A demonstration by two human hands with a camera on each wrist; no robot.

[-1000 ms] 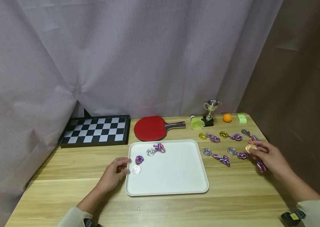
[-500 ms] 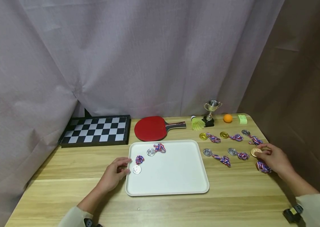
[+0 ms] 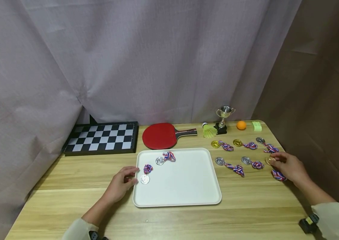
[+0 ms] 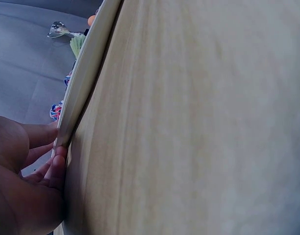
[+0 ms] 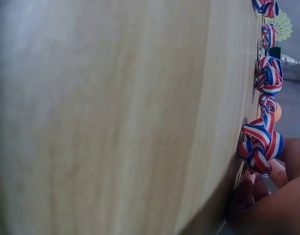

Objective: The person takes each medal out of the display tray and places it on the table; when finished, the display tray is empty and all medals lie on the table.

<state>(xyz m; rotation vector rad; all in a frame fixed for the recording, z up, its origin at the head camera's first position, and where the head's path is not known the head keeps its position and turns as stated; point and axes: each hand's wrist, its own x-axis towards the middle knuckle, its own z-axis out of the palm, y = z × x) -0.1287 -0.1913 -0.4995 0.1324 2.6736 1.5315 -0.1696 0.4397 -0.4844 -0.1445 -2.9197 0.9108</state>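
Under right hand [image 3: 289, 167], bronze medal [image 3: 270, 161] half hidden, ribbon [image 3: 277, 175] partly covered

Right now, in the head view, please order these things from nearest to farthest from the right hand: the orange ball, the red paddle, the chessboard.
From the right hand:
1. Orange ball, at the back of the table, on the right.
2. Red paddle, back centre, behind the white tray.
3. Chessboard, far back left.
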